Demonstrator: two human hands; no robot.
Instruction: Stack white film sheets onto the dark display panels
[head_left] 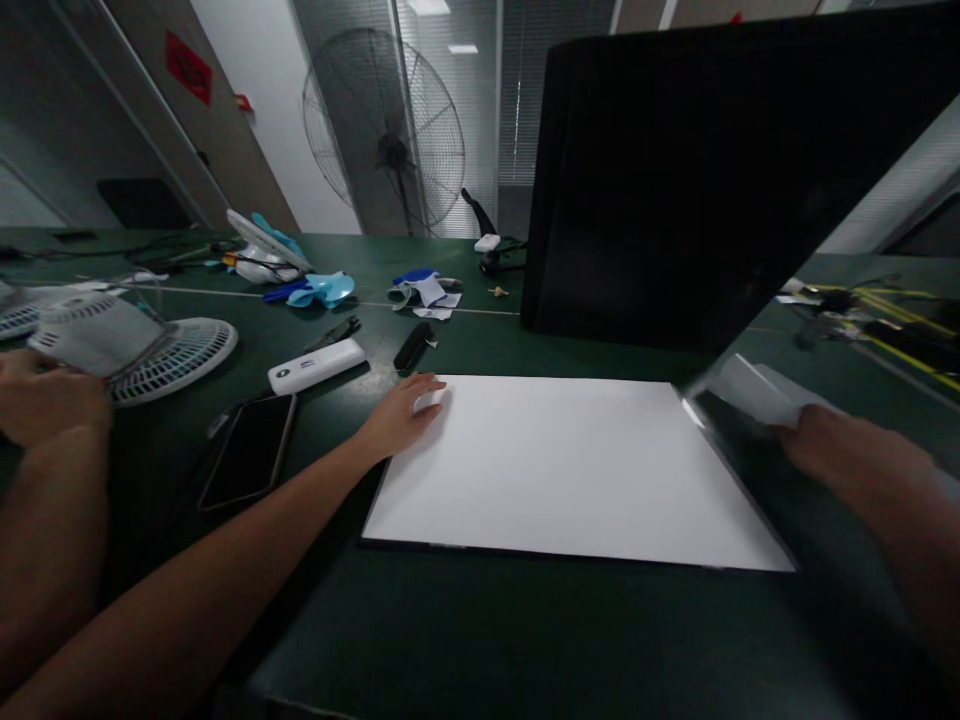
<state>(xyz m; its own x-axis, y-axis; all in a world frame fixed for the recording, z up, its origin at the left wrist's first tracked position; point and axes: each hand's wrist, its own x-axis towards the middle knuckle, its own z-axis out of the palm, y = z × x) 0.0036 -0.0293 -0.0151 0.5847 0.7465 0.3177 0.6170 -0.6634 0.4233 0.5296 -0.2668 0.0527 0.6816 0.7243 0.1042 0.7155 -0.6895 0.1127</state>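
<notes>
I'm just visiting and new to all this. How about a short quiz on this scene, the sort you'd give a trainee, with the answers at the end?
1. Multiple choice: What is the person's left hand touching?
A) The standing fan
B) The white panel
C) The dark monitor

2. True or false: The phone lies to the left of the white panel.

3. Fill in the word: The person's right hand, blurred in this view, holds a pale, translucent ____.

Key:
1. B, at the panel's left side
2. True
3. Sheet
</notes>
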